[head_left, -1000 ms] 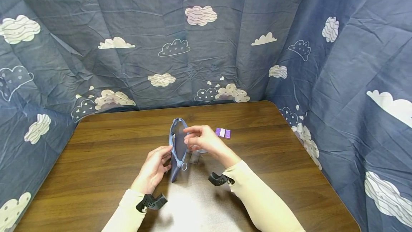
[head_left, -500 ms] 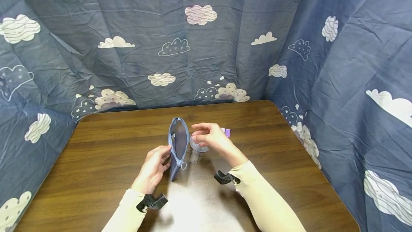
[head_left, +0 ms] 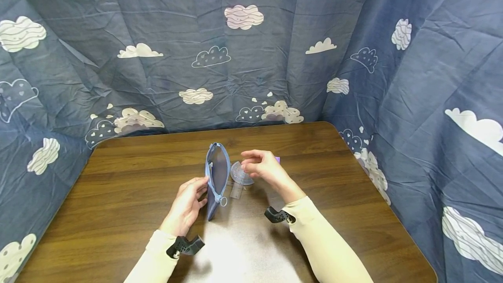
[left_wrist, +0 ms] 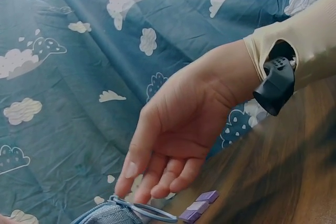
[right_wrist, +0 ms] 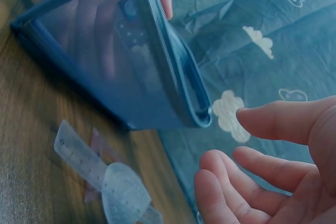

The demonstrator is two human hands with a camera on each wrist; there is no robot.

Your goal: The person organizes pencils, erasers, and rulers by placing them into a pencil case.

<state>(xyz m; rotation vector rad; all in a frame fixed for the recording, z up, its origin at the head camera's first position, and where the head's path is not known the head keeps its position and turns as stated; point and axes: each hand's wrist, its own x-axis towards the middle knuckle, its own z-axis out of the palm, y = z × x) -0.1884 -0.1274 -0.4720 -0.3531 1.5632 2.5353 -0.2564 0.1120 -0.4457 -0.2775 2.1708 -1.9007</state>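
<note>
A blue zip pouch (head_left: 212,187) with see-through sides stands upright on the table, its zipper undone and mouth gaping. My left hand (head_left: 186,206) grips its left side, thumb near the rim; through the clear wall in the right wrist view, the fingers (right_wrist: 94,35) show behind it. Something slim lies inside, too small to name. To the pouch's right, my right hand (head_left: 265,170) hovers with loosely bent fingers and holds nothing. Below that hand lie a clear protractor (head_left: 239,175) and a clear ruler (head_left: 236,191), partly overlapping.
A purple-and-white block (left_wrist: 199,207) lies on the table beyond my right hand, mostly hidden by it in the head view. A pinkish clear piece (right_wrist: 94,192) sits under the ruler. A cloud-patterned cloth (head_left: 267,56) hangs behind the wooden table (head_left: 129,174).
My right hand has drawn back from the pouch's mouth to the right, uncovering the protractor and covering most of the purple block. The left hand and pouch have barely moved.
</note>
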